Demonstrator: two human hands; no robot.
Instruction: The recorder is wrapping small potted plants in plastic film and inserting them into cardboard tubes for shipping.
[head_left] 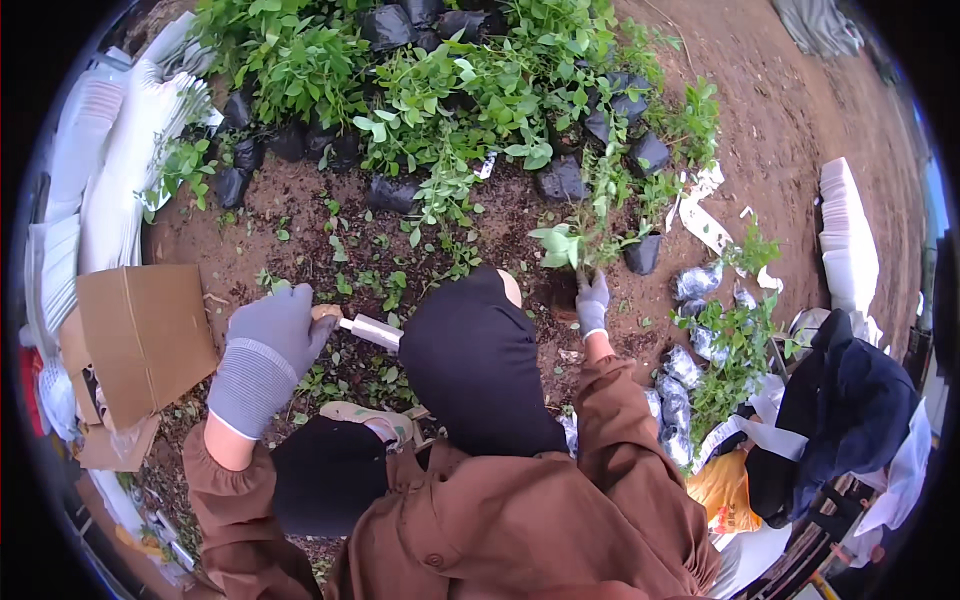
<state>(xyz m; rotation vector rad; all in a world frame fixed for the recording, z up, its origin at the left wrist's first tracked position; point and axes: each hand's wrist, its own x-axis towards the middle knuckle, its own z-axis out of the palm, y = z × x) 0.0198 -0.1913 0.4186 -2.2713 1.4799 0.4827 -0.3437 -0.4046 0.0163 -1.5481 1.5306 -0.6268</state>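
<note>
My left hand [275, 335], in a grey knitted glove, is closed round the wooden handle of what looks like a trowel [372, 331]. Its pale metal blade points right, and its tip ends at my dark-clad knee. My right hand [593, 303], gloved too, reaches forward beyond the knee. Its fingers close on the lower stem of a leafy seedling [560, 244], whose thin stalks rise away from me. Reddish-brown soil shows beside those fingers; the roots cannot be made out clearly.
Potted seedlings in black bags [390, 190] crowd the far side. Wrapped silvery bundles [676, 405] with greenery lie at right, near a dark jacket [840, 410] and an orange bag [724, 492]. A cardboard box [145, 340] and white foam sheets [125, 160] stand at left.
</note>
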